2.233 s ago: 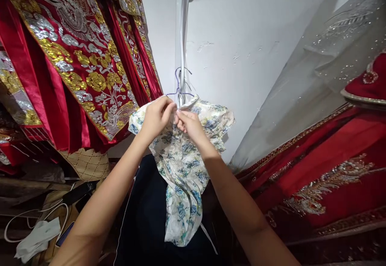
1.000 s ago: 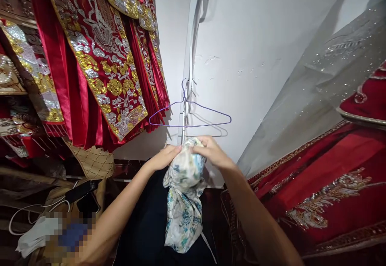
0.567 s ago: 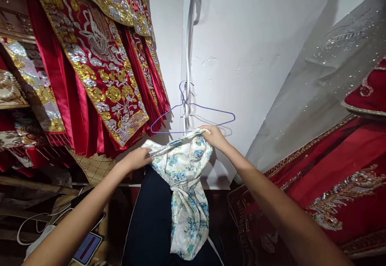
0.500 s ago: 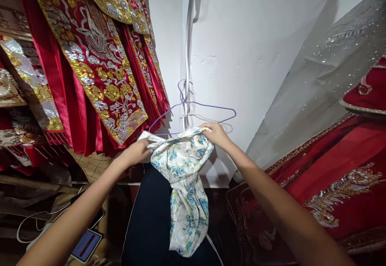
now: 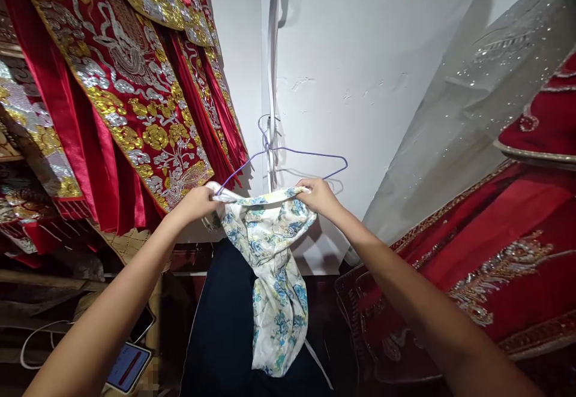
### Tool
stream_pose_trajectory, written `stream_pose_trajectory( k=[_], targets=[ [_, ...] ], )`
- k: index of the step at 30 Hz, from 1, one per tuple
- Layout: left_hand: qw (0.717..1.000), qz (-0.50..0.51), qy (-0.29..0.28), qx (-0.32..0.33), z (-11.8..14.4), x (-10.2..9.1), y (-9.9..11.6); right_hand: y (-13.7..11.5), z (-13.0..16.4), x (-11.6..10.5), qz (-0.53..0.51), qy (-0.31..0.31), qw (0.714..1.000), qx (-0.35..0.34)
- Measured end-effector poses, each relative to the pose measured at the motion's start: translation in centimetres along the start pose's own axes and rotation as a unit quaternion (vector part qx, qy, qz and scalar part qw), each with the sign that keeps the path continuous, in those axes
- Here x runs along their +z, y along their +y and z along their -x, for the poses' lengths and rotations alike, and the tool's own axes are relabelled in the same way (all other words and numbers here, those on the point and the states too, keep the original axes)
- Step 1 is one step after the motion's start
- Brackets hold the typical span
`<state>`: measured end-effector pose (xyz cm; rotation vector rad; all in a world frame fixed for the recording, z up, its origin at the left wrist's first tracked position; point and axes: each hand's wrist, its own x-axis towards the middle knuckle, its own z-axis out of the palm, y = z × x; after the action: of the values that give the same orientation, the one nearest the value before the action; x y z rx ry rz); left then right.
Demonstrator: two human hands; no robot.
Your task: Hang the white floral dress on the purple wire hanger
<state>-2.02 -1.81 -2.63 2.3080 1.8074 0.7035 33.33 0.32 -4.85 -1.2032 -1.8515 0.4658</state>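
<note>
Overhead, purple hanger against white wall.

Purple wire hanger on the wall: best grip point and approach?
Grip the hanger on its bare right shoulder wire, coming from the front right. The left end sits at the left hand and floral garment; the neck hugs the wall strip.

floral garment unhooked — hands spread it wide
</note>
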Motion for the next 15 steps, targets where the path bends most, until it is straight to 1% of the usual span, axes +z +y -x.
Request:
stream_pose_trajectory(
  k=[1, 3, 5, 6, 7, 8, 11, 12, 13, 15],
  targets=[
    [0.999, -0.009, 0.037, 0.018, -0.3, -0.4, 0.6, 0.0, 0.1, 0.3, -0.005, -0.002, 1.000, -0.001],
    [0.994, 0.014, 0.082, 0.069, -1.2, -0.9, 1.7, -0.4, 0.6, 0.7, -0.021, -0.017, 1.000, -0.011],
    [0.985, 0.066, 0.099, 0.127, -2.4, -0.9, 2.2, -0.8, 1.1, 0.6, -0.033, -0.038, 0.998, -0.026],
    [0.980, 0.087, 0.100, 0.149, -3.0, -0.8, 2.2, -0.9, 1.3, 0.2, -0.029, -0.039, 0.998, -0.033],
    [0.977, 0.099, 0.098, 0.164, -3.6, -0.5, 2.1, -0.9, 1.3, -0.5, -0.014, -0.023, 0.999, -0.037],
    [0.975, 0.101, 0.095, 0.173, -4.0, -0.3, 1.9, -0.8, 1.1, -1.3, 0.009, 0.010, 0.999, -0.037],
    [0.975, 0.066, 0.103, 0.183, -4.7, 0.3, 1.6, 0.2, -0.2, -4.6, 0.063, 0.153, 0.986, -0.011],
    [0.975, 0.053, 0.113, 0.186, -4.7, 0.4, 1.6, 0.6, -0.8, -5.6, 0.067, 0.180, 0.981, 0.004],
    [0.973, 0.044, 0.124, 0.188, -4.7, 0.5, 1.7, 1.0, -1.4, -6.5, 0.067, 0.185, 0.980, 0.019],
    [0.970, 0.040, 0.145, 0.190, -4.5, 0.5, 2.1, 1.4, -2.3, -7.9, 0.066, 0.152, 0.985, 0.042]
  ],
)
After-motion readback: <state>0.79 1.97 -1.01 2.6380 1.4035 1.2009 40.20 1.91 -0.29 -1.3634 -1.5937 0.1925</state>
